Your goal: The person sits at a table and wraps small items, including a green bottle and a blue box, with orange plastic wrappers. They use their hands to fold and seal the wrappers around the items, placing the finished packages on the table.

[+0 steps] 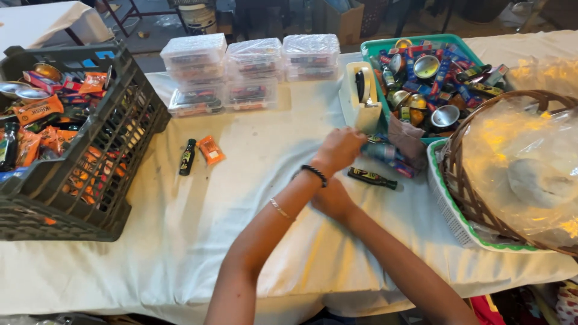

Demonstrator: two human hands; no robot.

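Table (241,210) under white cloth carries: dark crate (90,174), stacked clear boxes (250,72), tape dispenser (361,96), teal tray (376,51), wicker basket (463,180), two small bottles (187,157), orange packet (211,150).

Left hand (341,148) grips a wrapped bundle (385,153) (right hand (332,200) crossed beneath it).

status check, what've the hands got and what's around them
Left hand closed on a blue packet by the tape dispenser. Right hand under the left wrist, grip hidden. Dark bottle lies just beside them on the cloth.

White tablecloth (253,198), dark grey crate (72,198), teal tray (373,48), orange packet (211,150), brown wicker basket (475,198).
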